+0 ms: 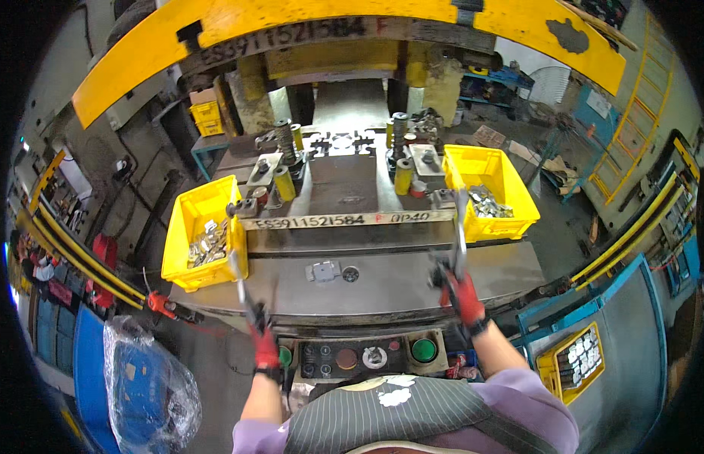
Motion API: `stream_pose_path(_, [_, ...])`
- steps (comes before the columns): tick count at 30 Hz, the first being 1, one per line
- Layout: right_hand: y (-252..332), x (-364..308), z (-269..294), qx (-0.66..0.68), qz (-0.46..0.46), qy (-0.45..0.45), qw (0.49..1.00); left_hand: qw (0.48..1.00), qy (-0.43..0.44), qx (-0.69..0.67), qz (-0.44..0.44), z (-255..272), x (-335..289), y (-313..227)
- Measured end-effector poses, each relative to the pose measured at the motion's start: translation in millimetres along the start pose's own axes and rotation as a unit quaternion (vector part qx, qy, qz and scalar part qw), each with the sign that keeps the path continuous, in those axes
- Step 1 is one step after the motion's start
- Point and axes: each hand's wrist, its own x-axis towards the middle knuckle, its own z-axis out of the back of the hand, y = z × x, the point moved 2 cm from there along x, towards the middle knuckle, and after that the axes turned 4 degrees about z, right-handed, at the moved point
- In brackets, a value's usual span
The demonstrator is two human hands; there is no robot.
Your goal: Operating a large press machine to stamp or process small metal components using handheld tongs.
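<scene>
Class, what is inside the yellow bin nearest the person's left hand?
The yellow bin holds a heap of small metal parts. The heap covers the bottom beneath it, which cannot be seen.

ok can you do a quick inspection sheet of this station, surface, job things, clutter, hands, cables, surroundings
surface: grey metal benchtop, with a flat silver piece and a round dark piece lying on it
job's things: left metal tool and right metal tool, both long; left yellow bin and right yellow bin, each partly filled with metal parts
clutter: crumpled clear plastic at lower left
hands: left hand and right hand, in red and black gloves, each gripping one tool
cables: too small to tell for sure
surroundings: control panel with green buttons before the person; yellow crate of silver parts at lower right; yellow beam overhead
</scene>
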Motion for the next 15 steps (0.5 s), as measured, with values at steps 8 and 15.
stream_pose_path(8, [-236.7,-202.3,165.2,0.000,-0.147,-0.221,0.964,0.936,-0.108,-0.024,0.334,98.8,-82.0,17.7])
stream_pose_path(15, [-260.4,-123.6,125.9,-0.251,-0.216,0.248,0.911,0.830,0.341,0.421,0.131,137.8,-19.0,117.6])
